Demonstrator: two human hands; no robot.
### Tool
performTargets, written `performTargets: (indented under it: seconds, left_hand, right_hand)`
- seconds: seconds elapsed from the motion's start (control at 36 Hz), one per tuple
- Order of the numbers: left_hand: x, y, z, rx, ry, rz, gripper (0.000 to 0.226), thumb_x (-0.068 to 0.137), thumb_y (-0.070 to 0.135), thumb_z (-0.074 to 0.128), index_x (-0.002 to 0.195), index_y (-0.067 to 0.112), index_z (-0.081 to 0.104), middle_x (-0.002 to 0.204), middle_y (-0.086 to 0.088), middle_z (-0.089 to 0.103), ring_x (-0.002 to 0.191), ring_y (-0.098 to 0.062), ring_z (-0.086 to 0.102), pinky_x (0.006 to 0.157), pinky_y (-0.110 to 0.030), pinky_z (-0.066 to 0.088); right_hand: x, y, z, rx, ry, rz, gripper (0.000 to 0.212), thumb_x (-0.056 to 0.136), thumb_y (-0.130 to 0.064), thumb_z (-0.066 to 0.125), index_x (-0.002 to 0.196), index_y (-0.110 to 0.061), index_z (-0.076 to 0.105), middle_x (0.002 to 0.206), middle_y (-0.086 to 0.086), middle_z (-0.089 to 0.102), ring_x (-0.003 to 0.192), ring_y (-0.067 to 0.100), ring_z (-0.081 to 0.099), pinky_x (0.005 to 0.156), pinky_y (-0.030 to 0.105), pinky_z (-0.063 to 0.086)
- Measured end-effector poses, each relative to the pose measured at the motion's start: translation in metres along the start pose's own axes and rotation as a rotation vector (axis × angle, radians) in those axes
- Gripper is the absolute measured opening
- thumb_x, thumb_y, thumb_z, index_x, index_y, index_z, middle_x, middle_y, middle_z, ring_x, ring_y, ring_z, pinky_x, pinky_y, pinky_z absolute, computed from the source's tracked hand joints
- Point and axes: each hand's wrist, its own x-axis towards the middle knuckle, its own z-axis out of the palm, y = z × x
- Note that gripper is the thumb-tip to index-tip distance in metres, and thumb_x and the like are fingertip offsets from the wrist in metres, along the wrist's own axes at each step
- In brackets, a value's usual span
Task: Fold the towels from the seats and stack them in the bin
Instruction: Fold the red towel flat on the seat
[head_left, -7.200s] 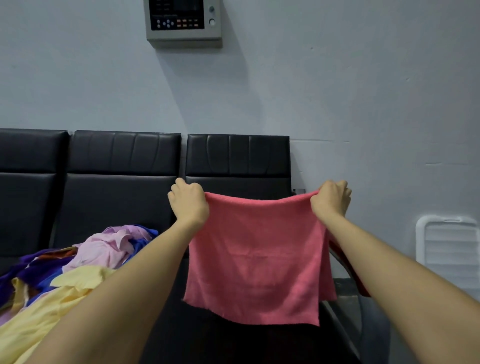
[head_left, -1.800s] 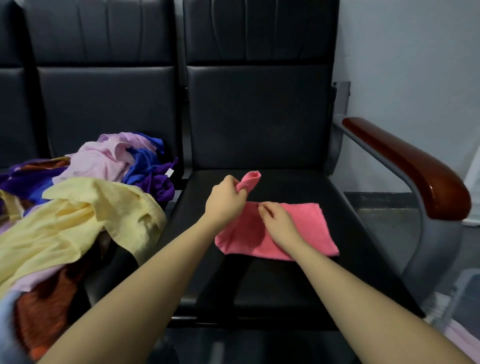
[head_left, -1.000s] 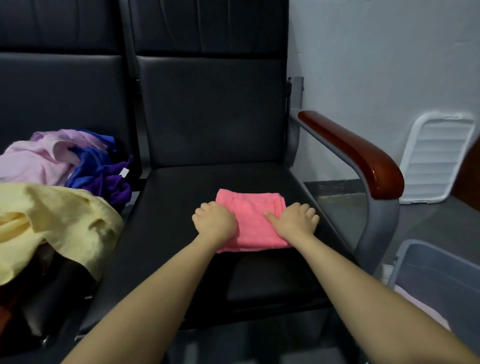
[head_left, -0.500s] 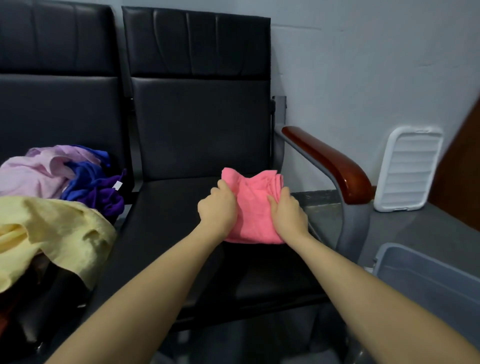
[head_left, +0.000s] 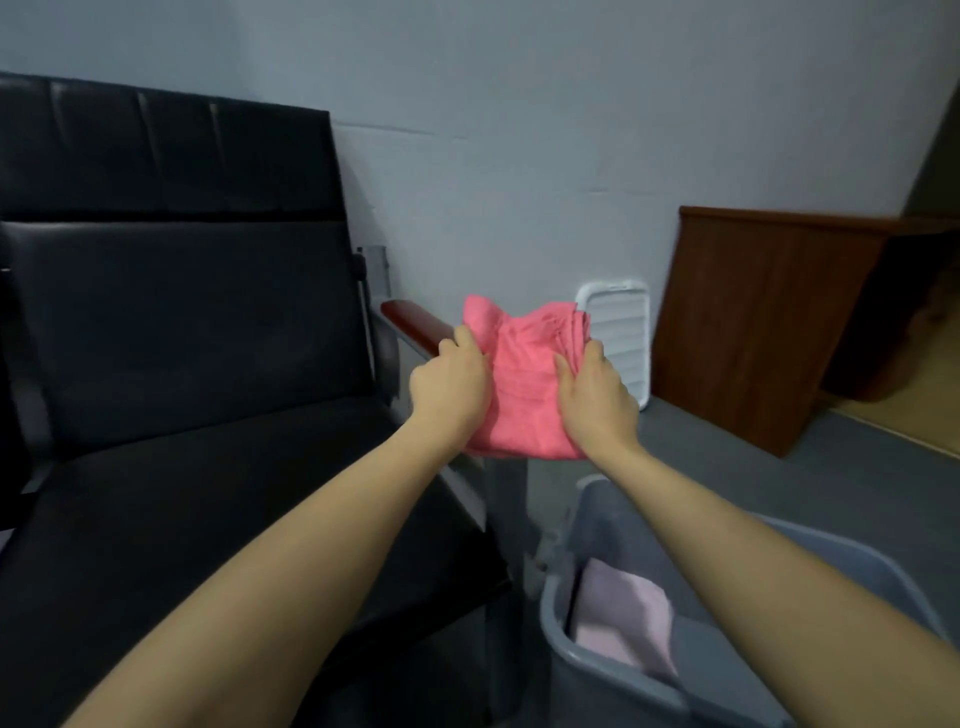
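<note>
Head camera looks down both bare forearms to a folded pink towel (head_left: 524, 384) held up in the air between the two hands. Left hand (head_left: 451, 382) grips the towel's left side, its fingers curled over the near face and the rest tucked behind the cloth. Right hand (head_left: 597, 395) grips the right side the same way, with the stacked fold edges showing just above its fingertips. The towel hangs above the chair's reddish-brown armrest (head_left: 415, 319), over the gap between the black seat (head_left: 208, 519) and the grey bin (head_left: 613, 686); it touches neither.

Counted: one pink towel in the hands; one pale pink towel (head_left: 623, 618) lying folded inside the bin, against its left wall; one bin, low at the right, partly covered by the right forearm. Whether anything else lies deeper in the bin is hard to say, since the arm hides much of it. One black padded seat is seen whole, with the edge of a second at the far left.

Behind runs a pale grey-blue painted wall (head_left: 519, 130). A white slatted panel (head_left: 623, 338) leans against the wall, right behind the towel. To the right of it stands a brown wooden cabinet (head_left: 753, 322). The floor (head_left: 805, 483) is grey, with a lighter strip at the far right.
</note>
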Motion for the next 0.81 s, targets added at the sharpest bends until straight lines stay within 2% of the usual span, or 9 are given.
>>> performTargets:
  seconds: [0.11, 0.17, 0.28, 0.47, 0.67, 0.81]
  left_hand:
    - [0.003, 0.059, 0.029, -0.090, -0.067, 0.091, 0.035, 0.102, 0.031, 0.034, 0.122, 0.003, 0.038, 0.117, -0.013, 0.057, 0.100, -0.037, 0.062, 0.067, -0.037, 0.038]
    - [0.001, 0.089, 0.050, -0.121, -0.098, 0.127, 0.032, 0.102, 0.029, 0.033, 0.120, 0.003, 0.039, 0.116, -0.014, 0.058, 0.100, -0.037, 0.062, 0.066, -0.037, 0.036]
    - [-0.008, 0.137, 0.092, -0.196, -0.199, 0.169, 0.034, 0.102, 0.031, 0.033, 0.120, 0.002, 0.039, 0.118, -0.016, 0.056, 0.103, -0.038, 0.060, 0.077, -0.043, 0.044]
    - [-0.044, 0.228, 0.197, -0.218, -0.441, 0.196, 0.039, 0.101, 0.034, 0.035, 0.123, 0.002, 0.036, 0.120, -0.016, 0.056, 0.107, -0.036, 0.059, 0.080, -0.042, 0.045]
    - [-0.080, 0.279, 0.290, -0.358, -0.742, 0.085, 0.038, 0.100, 0.031, 0.037, 0.123, 0.001, 0.036, 0.125, -0.020, 0.054, 0.114, -0.038, 0.054, 0.088, -0.043, 0.042]
    - [-0.109, 0.308, 0.358, -0.363, -0.944, -0.030, 0.040, 0.099, 0.026, 0.039, 0.128, -0.001, 0.033, 0.129, -0.022, 0.051, 0.119, -0.039, 0.051, 0.093, -0.043, 0.040]
  right_hand:
    - [0.009, 0.057, -0.019, -0.024, 0.018, 0.048, 0.039, 0.101, -0.038, 0.036, 0.113, -0.002, 0.043, 0.112, 0.018, 0.060, 0.100, 0.039, 0.059, 0.070, 0.039, 0.038]
    - [0.011, 0.088, -0.026, -0.042, 0.016, 0.083, 0.038, 0.101, -0.038, 0.036, 0.114, -0.003, 0.043, 0.114, 0.018, 0.060, 0.101, 0.040, 0.058, 0.073, 0.041, 0.040]
    - [0.009, 0.150, -0.026, -0.084, -0.003, 0.190, 0.039, 0.100, -0.039, 0.036, 0.116, -0.004, 0.042, 0.119, 0.020, 0.057, 0.106, 0.041, 0.056, 0.079, 0.045, 0.042]
    - [-0.011, 0.281, -0.005, -0.156, -0.159, 0.427, 0.040, 0.100, -0.037, 0.038, 0.119, -0.002, 0.042, 0.117, 0.025, 0.058, 0.107, 0.044, 0.055, 0.081, 0.045, 0.043]
    - [-0.030, 0.386, 0.033, -0.137, -0.339, 0.657, 0.048, 0.100, -0.040, 0.040, 0.131, -0.004, 0.039, 0.124, 0.027, 0.053, 0.116, 0.043, 0.051, 0.092, 0.043, 0.041]
    - [-0.057, 0.464, 0.072, -0.005, -0.449, 0.749, 0.038, 0.093, -0.027, 0.052, 0.121, -0.001, 0.046, 0.120, 0.027, 0.057, 0.111, 0.041, 0.056, 0.089, 0.043, 0.044]
